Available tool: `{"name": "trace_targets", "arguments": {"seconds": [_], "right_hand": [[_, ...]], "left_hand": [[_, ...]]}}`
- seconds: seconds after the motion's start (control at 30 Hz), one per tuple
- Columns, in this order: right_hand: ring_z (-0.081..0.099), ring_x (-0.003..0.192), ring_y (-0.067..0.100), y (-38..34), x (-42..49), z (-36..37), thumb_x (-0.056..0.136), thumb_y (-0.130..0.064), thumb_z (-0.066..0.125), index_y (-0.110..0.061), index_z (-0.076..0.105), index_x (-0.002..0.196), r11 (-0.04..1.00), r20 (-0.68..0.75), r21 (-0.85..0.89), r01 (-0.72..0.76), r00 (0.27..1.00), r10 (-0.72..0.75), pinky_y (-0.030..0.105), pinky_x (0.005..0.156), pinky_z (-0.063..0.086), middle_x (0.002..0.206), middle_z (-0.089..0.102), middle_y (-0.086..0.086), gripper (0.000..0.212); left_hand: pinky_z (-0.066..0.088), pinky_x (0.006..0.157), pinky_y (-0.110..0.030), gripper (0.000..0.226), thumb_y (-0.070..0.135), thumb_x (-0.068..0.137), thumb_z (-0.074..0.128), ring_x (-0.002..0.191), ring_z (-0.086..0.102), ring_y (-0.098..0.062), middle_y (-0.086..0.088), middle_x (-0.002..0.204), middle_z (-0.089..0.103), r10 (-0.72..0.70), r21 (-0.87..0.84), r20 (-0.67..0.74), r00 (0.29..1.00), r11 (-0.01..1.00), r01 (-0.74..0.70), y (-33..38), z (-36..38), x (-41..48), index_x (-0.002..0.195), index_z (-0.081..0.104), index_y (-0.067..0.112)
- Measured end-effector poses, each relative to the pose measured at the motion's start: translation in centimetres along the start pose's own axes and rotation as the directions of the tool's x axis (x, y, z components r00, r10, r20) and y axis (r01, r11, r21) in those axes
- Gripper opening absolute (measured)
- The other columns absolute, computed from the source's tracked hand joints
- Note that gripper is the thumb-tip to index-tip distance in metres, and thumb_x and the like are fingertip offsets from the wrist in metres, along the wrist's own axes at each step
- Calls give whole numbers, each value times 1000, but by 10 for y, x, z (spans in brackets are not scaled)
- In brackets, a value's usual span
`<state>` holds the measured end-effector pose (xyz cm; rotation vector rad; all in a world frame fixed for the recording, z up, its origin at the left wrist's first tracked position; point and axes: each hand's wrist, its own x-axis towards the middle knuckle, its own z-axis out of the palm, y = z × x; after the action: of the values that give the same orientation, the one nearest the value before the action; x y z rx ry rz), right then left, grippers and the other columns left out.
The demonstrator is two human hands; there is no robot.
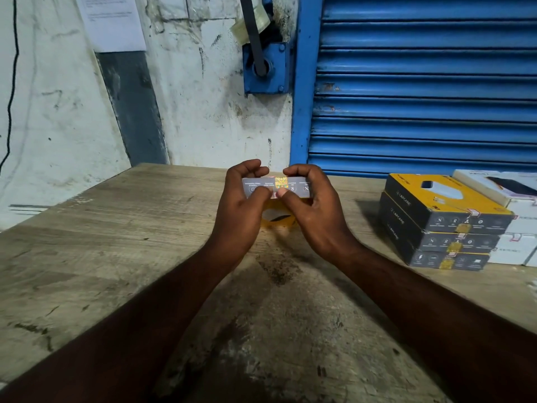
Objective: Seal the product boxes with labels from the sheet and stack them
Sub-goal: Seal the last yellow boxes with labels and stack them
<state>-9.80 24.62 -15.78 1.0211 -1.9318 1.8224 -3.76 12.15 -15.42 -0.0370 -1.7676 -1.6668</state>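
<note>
Held up above the middle of the table (116,242), clear of the wood: one product box (295,189), grey printed end flap turned toward the camera, yellow body below. Left hand (244,205) clamped round one end, right hand (313,205) round the other, fingers curled over the top edge, thumbs (287,196) nearly meeting just under a small gold seal label (280,182) set across the flap seam. Judging by that, pressing the label down. To do it well: rub outward from the centre with both thumb pads, fold firmly over the edge so as to bridge flap and body, avoid crushing the thin card, keep a steady squeeze from both sides. Glossy, foil-like sticker, likely quick to lift at the corners unless burnished; smooth coated cardboard, crisp rectangular edges, light and slightly springy by the look. At the right of the table, a stack of three sealed boxes (441,225), black and yellow, each with the same gold label on its end; next stop for this one, squared on top. White boxes (517,248) beside the stack. Rough, scuffed, grey-grained wood underneath. Label sheet not in view.
</note>
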Motion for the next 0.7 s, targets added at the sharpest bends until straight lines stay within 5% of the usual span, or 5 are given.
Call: {"name": "trace_targets", "arguments": {"seconds": [0.13,0.37,0.7], "right_hand": [[62,110,21,2,1,1,83,-30,67,-26,59,115,1000,-6,-15,11,1000,-11,52,92,55,117,61,5,33],[61,108,17,4,4,3,91,-26,60,-25,58,115,999,-12,-34,30,999,-30,52,93,54,116,61,3,24],[61,109,27,-2,6,-2,95,-36,51,-23,61,111,995,-31,102,16,999,-13,56,97,49,113,63,7,23]], "left_hand": [[52,83,-22,41,9,88,49,111,62,-9,-2,126,63,-35,-101,8,999,994,36,-3,-2,1,124,55,27],[51,94,-27,60,9,71,58,118,61,-9,2,132,61,-52,-124,136,989,990,69,0,-13,10,128,53,25],[46,108,-29,68,20,82,77,133,50,-6,4,144,52,211,197,258,943,944,-265,2,-18,6,139,41,17]]}}
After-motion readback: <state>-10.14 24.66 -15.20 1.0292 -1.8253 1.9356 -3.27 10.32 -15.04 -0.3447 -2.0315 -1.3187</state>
